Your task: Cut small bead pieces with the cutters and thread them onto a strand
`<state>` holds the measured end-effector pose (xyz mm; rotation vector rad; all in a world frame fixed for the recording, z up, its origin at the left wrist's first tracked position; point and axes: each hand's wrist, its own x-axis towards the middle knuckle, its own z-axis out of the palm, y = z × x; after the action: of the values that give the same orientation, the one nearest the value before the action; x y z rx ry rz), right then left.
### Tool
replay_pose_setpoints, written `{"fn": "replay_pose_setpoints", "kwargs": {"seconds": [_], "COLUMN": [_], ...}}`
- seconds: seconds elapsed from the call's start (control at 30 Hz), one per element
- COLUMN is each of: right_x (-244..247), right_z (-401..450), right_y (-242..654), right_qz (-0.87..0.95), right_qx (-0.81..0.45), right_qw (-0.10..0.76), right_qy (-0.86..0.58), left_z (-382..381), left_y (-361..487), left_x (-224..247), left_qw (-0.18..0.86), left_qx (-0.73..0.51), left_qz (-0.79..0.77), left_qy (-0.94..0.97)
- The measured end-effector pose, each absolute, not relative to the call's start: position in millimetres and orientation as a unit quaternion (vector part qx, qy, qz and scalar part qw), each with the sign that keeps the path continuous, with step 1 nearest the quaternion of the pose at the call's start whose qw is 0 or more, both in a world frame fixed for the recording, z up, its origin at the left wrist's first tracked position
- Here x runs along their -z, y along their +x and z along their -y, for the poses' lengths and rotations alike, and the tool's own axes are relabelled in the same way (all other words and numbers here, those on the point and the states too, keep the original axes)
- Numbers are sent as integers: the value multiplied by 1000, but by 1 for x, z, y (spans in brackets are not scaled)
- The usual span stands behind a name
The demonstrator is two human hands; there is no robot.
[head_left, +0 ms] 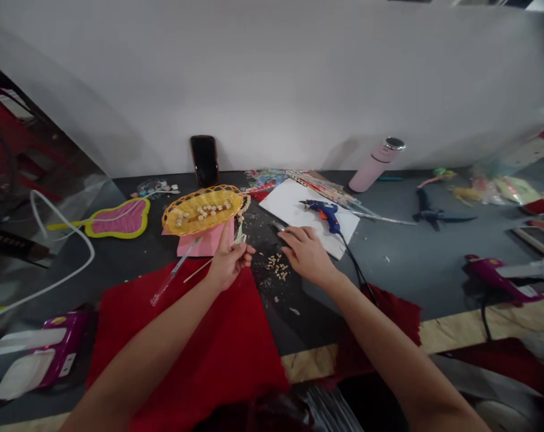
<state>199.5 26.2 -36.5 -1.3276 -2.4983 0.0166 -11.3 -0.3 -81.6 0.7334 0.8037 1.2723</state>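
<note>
The left hand (228, 263), its fingers closed on a thin pale wooden stick (198, 270), is above the red cloth (186, 336) at the desk's (272, 336) near edge, just below the oval yellow woven basket (203, 211) holding small pale pieces (214, 210). The right hand (305, 252), fingers loosely spread, lies by the near-left corner of the white sheet (289, 207) bearing a blue glue gun (323, 211); whether it grips the thin dark tool (278, 227) at its fingertips cannot be told. Between the hands lies a small heap of pale cut bits (278, 267).
</note>
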Motion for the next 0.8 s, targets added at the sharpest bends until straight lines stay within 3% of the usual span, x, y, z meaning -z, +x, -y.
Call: {"fn": "replay_pose_setpoints", "kwargs": {"seconds": [0.17,0.47,0.63,0.8], "right_x": [28,56,55,54], "right_z": [-61,-114,-121,-123], "right_y": [149,98,99,92], "right_qz": [895,894,859,860], "right_qx": [-29,9,55,22], "right_qw": [111,54,89,117], "right_qy": [-432,-444,-502,-496], "left_z": [-3,-4,-4,-4], "left_y": [-12,-14,-13,-11], "left_x": [87,82,79,78], "left_qw": [676,691,688,677], "left_qx": [-571,-566,-566,-575], "left_qz": [-354,-339,-347,-357], "left_qy": [303,296,293,289]}}
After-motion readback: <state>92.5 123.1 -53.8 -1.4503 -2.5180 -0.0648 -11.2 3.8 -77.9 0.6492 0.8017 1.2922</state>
